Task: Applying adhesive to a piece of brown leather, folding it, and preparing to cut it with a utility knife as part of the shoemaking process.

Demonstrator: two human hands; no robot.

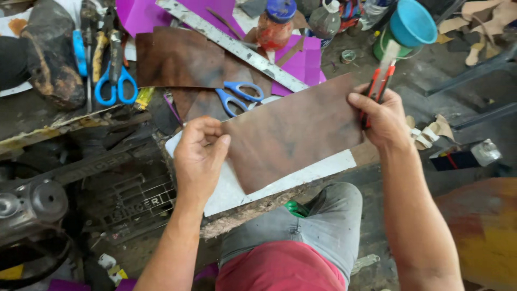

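From the head camera, the left hand [199,153] is closed in a pinch on the left edge of a flat brown piece of leather [293,132], thumb on top and fingers curled under. The right hand [379,116] grips the sheet's upper right corner, fingers wrapped shut, and in the same grip holds a red and black utility knife [379,86] that sticks up past the knuckles. The leather sheet is held between both hands just above a white cutting board [301,175] that lies on the worn workbench in front of the person's knees. Behind the sheet, a pair of blue-handled scissors [237,96] rests on a second darker brown leather piece [180,56], and a long metal ruler [231,44] runs diagonally across purple sheets [304,62]. Another pair of blue-handled scissors [116,81] lies further left among tools. A jar with a blue lid [276,24] stands at the back, and a blue plastic cup [412,22] sits upper right.
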